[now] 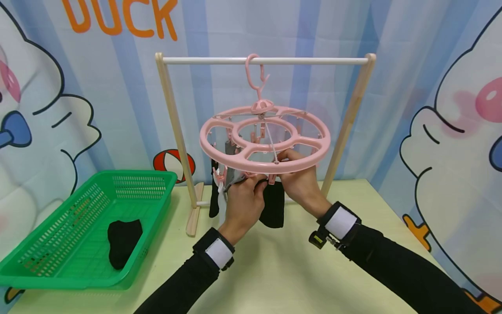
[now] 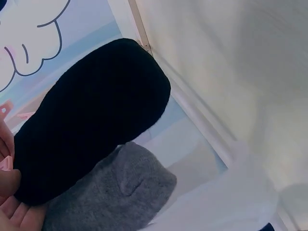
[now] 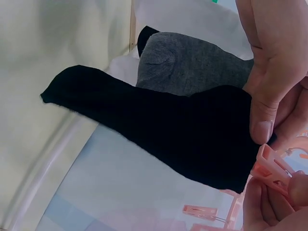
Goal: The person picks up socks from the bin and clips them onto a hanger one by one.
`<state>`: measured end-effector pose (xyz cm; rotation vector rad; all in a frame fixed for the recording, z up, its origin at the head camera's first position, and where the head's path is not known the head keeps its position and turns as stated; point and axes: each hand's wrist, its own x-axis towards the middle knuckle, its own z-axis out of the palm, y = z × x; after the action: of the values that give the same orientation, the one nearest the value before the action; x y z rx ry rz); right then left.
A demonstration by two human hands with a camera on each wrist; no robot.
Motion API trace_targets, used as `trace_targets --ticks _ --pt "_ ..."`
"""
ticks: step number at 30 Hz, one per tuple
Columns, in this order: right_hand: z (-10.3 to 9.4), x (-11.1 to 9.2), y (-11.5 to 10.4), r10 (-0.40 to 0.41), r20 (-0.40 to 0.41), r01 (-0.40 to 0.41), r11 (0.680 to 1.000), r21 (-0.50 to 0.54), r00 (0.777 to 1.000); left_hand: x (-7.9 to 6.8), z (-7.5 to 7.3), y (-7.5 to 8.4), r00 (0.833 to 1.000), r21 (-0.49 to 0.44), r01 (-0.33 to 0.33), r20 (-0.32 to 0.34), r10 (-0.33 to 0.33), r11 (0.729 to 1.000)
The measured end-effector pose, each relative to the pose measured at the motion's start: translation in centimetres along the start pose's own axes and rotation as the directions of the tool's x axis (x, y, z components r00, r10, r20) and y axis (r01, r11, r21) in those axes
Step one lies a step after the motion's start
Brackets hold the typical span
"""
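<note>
A round pink clip hanger (image 1: 262,166) hangs in front of me. Below its front rim my left hand (image 1: 245,200) pinches a black sock (image 1: 273,205) by its upper edge. My right hand (image 1: 302,185) squeezes a pink clip (image 3: 272,168) between thumb and fingers, its tip right at the sock's edge in the right wrist view. Beside the black sock a grey sock (image 3: 187,62) hangs down. To the left, a white sock (image 1: 222,200) and another black piece (image 1: 213,196) dangle from the hanger. The ring partly hides my right fingertips in the head view.
The hanger's hook (image 1: 252,72) sits over a white rail (image 1: 313,60) on a wooden-legged stand (image 1: 351,117). At left, a green basket (image 1: 129,173) contains a black sock (image 1: 123,244). A printed curtain (image 1: 219,35) surrounds the pale table (image 1: 274,279).
</note>
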<state>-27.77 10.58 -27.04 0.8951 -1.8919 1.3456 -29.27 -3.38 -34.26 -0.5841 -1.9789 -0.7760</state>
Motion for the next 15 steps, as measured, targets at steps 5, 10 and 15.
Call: trace_targets --ticks 5,10,15 --pt "0.04 0.05 -0.08 0.007 -0.011 -0.008 0.998 -0.057 1.000 0.11 0.08 0.01 1.000 0.006 0.009 -0.018 -0.009 1.000" --pt "-0.10 0.07 -0.15 -0.004 -0.004 0.003 0.998 -0.069 1.000 -0.03 0.00 0.22 1.000 0.000 0.013 0.010 -0.013 1.000" --pt "-0.06 0.13 -0.43 0.024 -0.012 -0.024 0.996 -0.082 1.000 0.12 -0.03 0.34 1.000 -0.015 0.008 -0.001 -0.008 1.000"
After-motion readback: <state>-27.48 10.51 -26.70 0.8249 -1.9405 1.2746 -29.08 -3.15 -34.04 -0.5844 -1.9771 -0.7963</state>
